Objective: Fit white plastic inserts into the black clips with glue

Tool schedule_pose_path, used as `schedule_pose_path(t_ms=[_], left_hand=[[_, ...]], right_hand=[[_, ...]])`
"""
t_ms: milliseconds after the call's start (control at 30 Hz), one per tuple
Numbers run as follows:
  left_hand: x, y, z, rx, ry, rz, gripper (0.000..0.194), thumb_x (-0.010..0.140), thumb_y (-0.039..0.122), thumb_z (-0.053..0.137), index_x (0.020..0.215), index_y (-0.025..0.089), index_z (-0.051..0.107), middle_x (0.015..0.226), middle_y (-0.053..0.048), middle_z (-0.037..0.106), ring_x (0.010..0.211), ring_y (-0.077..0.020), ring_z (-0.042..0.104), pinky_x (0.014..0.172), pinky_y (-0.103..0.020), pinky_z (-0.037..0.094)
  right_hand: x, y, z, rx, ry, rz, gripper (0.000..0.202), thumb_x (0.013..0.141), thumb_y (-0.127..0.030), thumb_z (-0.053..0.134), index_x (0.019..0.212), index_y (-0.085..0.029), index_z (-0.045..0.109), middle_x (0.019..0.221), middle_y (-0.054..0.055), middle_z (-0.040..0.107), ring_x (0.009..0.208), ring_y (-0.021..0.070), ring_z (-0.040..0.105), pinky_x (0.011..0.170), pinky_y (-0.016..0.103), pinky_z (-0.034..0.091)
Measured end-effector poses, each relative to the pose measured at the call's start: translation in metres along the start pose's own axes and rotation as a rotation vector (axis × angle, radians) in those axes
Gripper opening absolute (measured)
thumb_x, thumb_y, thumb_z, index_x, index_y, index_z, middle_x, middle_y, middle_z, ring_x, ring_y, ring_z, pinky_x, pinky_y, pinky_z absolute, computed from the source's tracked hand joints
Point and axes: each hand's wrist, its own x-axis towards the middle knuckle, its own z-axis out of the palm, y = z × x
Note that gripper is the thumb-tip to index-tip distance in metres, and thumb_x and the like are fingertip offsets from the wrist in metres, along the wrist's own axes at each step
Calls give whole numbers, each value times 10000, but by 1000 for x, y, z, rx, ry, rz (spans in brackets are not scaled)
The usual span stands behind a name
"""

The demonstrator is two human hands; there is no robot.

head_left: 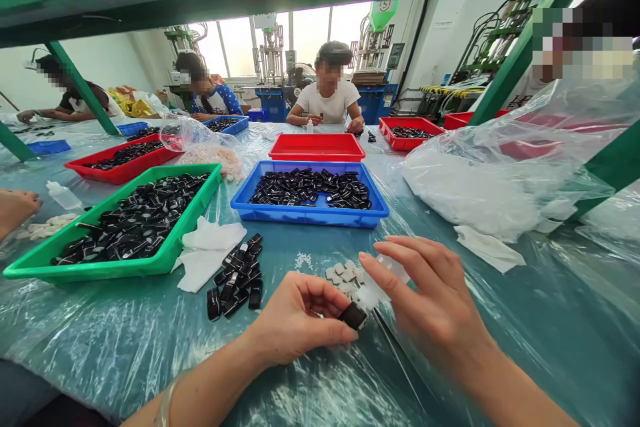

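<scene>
My left hand (pixel 305 313) pinches a small black rectangular piece (pixel 353 315) between thumb and fingers. To its right, my right hand (pixel 430 297) is open, fingers stretched out above some small whitish pads (pixel 345 275). Partly behind those fingers is a translucent whitish object (pixel 393 267); its kind is unclear. Metal tweezers (pixel 397 350) slant beneath the right hand; whether it touches them I cannot tell. Left of my hands lies a loose pile of glossy black pieces (pixel 243 277). Tiny white bits (pixel 303 261) are scattered beyond my left hand.
A blue tray (pixel 310 215) and a green tray (pixel 120 270) hold many black pieces. Behind the blue one stands a red tray (pixel 317 147). A clear plastic bag (pixel 495 180) bulges at right, near a white cloth (pixel 490 250). Several people sit around the table; another person's hand (pixel 17 210) shows at left.
</scene>
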Motion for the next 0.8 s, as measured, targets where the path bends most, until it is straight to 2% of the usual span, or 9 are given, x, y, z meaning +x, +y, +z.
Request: schedule_pose_path(t_ms=[267, 467, 633, 700, 800], left_hand=[[0, 1, 2, -24, 23, -45, 198, 507, 98, 770, 670, 92, 657, 543, -13, 649, 456, -81, 563, 479, -190, 463], [1, 3, 2, 1, 24, -24, 183, 512, 89, 762, 668, 100, 667, 564, -11, 653, 494, -82, 562, 510, -193, 454], [0, 1, 0, 56, 25, 45, 170, 515, 83, 764, 658, 112, 676, 644, -12, 664, 572, -71, 552, 559, -175, 422], [0, 0, 0, 70, 2, 33, 165, 529, 90, 758, 672, 112, 679, 653, -16, 658, 572, -75, 549, 542, -177, 410], [-1, -1, 0, 109, -14, 30, 161, 540, 89, 752, 682, 106, 680, 671, -31, 656, 571, -81, 546, 535, -186, 409]], right_hand=[[3, -3, -5, -37, -10, -66, 227, 888, -55, 418, 997, -135, 600, 966, 161, 652, 1009, 276, 551, 826, 517, 407], [3, -1, -6, 20, -19, -37, 261, 863, -24, 425, 978, -178, 602, 966, 128, 654, 1008, 258, 555, 846, 508, 382], [1, 5, 1, 129, -33, 96, 397, 751, 53, 400, 989, -194, 599, 955, 99, 634, 972, 244, 560, 794, 441, 433], [0, 8, 3, 183, -61, 185, 394, 739, 9, 416, 1026, -198, 590, 971, 94, 626, 929, 233, 579, 751, 401, 463], [-1, 14, 7, 274, -123, 400, 309, 757, -105, 475, 1022, -213, 590, 977, 72, 638, 873, 216, 615, 691, 342, 491]])
